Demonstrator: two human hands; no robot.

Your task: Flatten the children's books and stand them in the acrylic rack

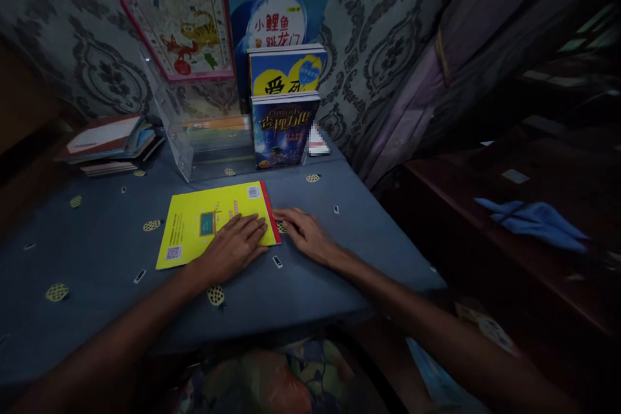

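Note:
A yellow book (187, 220) with a red spine lies flat on the table, turned slightly. Its face shows a small green chalkboard picture, a barcode and a QR code. My left hand (235, 239) rests flat on the book's right half, fingers stretched out. At the red spine, my right hand (305, 233) touches the edge with its fingertips, the fingers extended and a little bent. Behind the book stands a clear acrylic book rack (213, 158). In its right side a dark blue book (284, 132) stands in front of a blue and yellow book (262, 71).
Farther back stand a tall teal book (310, 6) and a pink-bordered book (145, 6). A pile of books (104, 142) lies at the back left. The table (339, 284) has a blue patterned cloth. Right of it, a blue cloth (533, 223) lies on a dark reddish surface.

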